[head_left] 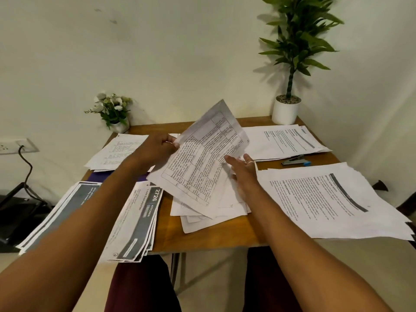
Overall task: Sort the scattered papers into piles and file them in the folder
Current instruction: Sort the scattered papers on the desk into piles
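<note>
My left hand (157,147) pinches the left edge of a white sheet printed with a table (202,158), lifted and tilted above the desk's middle. My right hand (242,171) hovers with straight fingers at that sheet's right edge, over a loose heap of white papers (209,212). Sorted piles lie around: dark-banded sheets (74,208) at the near left, "2726 KITCHEN" sheets (139,221) beside them, table sheets (117,152) at the far left, text sheets (286,140) at the far right and a thick text pile (326,197) at the near right. A purple folder (101,175) peeks out under my left forearm.
A stapler (296,161) lies between the two right piles. A small flower pot (113,111) stands at the desk's far left corner and a tall plant in a white pot (286,109) at the far right. The wooden desk (202,237) meets the wall; a socket with a cable (18,146) sits at left.
</note>
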`<state>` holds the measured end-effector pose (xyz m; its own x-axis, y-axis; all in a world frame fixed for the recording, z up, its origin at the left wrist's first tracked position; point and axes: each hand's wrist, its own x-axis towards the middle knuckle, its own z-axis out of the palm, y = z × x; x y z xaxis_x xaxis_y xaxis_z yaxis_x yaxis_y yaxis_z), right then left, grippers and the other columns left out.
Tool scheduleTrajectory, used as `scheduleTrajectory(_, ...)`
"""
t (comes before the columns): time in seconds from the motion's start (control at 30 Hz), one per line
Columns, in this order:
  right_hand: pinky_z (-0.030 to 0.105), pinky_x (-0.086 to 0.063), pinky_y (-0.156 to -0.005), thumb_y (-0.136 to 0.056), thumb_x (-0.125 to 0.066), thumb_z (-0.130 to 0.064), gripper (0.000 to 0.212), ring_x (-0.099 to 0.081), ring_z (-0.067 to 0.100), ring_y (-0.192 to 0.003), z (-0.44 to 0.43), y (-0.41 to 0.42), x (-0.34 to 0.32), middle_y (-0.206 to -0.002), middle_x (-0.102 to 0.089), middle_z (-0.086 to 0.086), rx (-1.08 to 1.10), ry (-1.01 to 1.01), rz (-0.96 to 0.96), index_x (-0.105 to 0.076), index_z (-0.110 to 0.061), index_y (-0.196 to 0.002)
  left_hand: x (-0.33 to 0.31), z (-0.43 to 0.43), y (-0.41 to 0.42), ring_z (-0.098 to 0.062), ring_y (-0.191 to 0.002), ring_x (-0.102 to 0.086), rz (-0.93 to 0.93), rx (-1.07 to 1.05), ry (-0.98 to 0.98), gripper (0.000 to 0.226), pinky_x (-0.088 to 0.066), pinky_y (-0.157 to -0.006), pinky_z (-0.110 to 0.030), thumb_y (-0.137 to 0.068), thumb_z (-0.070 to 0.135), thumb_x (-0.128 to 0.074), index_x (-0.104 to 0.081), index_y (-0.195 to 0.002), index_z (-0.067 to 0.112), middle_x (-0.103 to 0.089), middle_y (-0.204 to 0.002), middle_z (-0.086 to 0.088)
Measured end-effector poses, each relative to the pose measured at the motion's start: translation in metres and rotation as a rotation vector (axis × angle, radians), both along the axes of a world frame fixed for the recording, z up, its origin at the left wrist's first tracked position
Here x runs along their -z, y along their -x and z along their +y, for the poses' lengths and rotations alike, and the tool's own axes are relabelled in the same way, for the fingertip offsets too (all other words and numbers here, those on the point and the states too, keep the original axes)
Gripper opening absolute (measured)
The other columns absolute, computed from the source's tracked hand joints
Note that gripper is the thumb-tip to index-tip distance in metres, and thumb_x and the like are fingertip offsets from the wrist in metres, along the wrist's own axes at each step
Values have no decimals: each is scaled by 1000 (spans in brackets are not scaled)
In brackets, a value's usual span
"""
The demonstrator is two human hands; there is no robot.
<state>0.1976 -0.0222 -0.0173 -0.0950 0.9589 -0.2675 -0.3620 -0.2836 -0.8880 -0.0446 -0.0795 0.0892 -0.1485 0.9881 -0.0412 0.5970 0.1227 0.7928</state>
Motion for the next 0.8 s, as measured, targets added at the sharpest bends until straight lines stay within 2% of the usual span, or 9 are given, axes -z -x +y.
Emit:
scheduleTrajectory(0.07, 23, -42, -58, -82, -83, -13, 95, -57, 12, -75, 2, 3, 1, -121, -69, 10, -8, 72, 57, -25, -19, -158, 2, -4, 10, -15, -76, -76, -36, -17, 13, 19, -59, -73, -39, -102, 28, -61, -73, -95, 15, -78, -86, -1)
scheduleTrajectory(0.13, 23, -37, -50, -81, -84, -13, 89, -50, 9, -61, 2, 2, 2, -113, -68, 12, -4, 108, 49, -34, -21, -154, 5, -10, 15, -4, -65, -72, -72, -97, 12, 14, -54, -64, -28, -101, 29, -63, -71, -93, 20, -77, -83, 2)
scheduleTrajectory(0.23, 22, -31, -44, -87, -78, -13, 40, -41, 7, -49, -1, -1, 3, -92, -65, 11, -69, 100, 38, -61, -19, -123, 6, -17, 23, -7, -68, -74, -178, -128, 63, 13, -55, -55, -22, -101, 29, -62, -71, -101, 20, -78, -84, 0)
scheduleTrajectory(0.3, 23, -30, -44, -92, -72, -13, 25, -41, 9, -49, -6, -1, 3, -81, -68, 9, -99, 83, 31, -68, -10, -116, 9, -21, 32, -20, -85, -77, -355, -152, 100, 18, -61, -68, -32, -100, 30, -63, -71, -113, 21, -79, -101, -5)
scheduleTrajectory(0.4, 20, -33, -41, -96, -68, -13, 16, -47, 8, -52, -11, 3, -2, -90, -75, 10, -34, 83, 74, -69, -11, -112, 18, -30, 47, -31, -104, -74, -731, -184, 140, 39, -60, -89, -48, -95, 42, -68, -65, -129, 24, -73, -123, -9)
scheduleTrajectory(0.5, 19, -35, -40, -98, -66, -13, 8, -49, 9, -53, -11, 5, -4, -79, -72, 6, 52, 105, 91, -66, -14, -106, 31, -40, 49, -34, -111, -71, -1004, -201, 73, 53, -63, -80, -51, -94, 48, -58, -56, -136, 15, -70, -129, -13)
scheduleTrajectory(0.6, 24, -41, -47, -96, -67, -15, 7, -51, 11, -48, -11, 13, -1, -65, -69, 4, 49, 119, 66, -66, -15, -104, 47, -48, 43, -39, -119, -65, -1028, -180, 92, 67, -57, -90, -52, -90, 53, -59, -49, -144, 14, -63, -139, -14)
scheduleTrajectory(0.7, 28, -45, -56, -95, -69, -18, 20, -53, 10, -41, -16, 31, 2, -70, -71, 9, -25, 121, 28, -67, -12, -114, 56, -52, 29, -40, -119, -65, -1008, -174, 124, 51, -59, -86, -48, -94, 42, -61, -53, -139, 19, -64, -138, -12)
scheduleTrajectory(0.8, 25, -43, -50, -93, -72, -13, 26, -65, 10, -53, -25, 50, 5, -83, -77, 8, -58, 43, 40, -66, -16, -118, 62, -50, 15, -39, -116, -67, -1006, -180, 79, 37, -62, -84, -45, -102, 31, -59, -58, -137, 20, -66, -134, -11)
